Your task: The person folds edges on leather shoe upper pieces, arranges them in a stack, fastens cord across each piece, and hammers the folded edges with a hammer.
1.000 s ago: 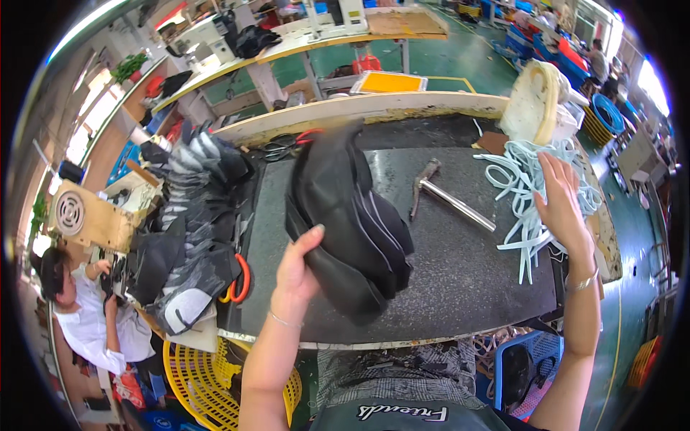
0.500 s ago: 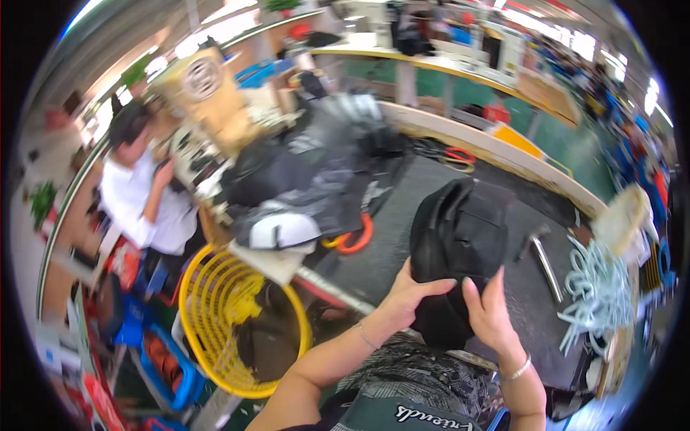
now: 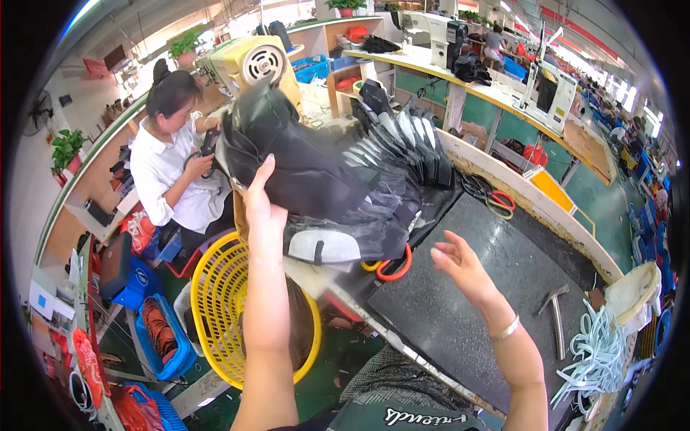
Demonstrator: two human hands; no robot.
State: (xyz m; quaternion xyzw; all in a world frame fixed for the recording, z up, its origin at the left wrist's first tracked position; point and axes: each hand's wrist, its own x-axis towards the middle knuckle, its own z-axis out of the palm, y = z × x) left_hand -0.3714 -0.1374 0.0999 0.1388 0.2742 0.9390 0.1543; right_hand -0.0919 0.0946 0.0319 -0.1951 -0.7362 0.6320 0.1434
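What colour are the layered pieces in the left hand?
The layered pieces are black, seen best in the head view.

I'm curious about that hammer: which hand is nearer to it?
Right. The right hand is over the dark mat, left of the hammer; the left hand is farther left, holding black pieces.

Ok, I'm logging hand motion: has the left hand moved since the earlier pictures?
Yes, leftward: the left hand was right of the orange scissors and is now left of them.
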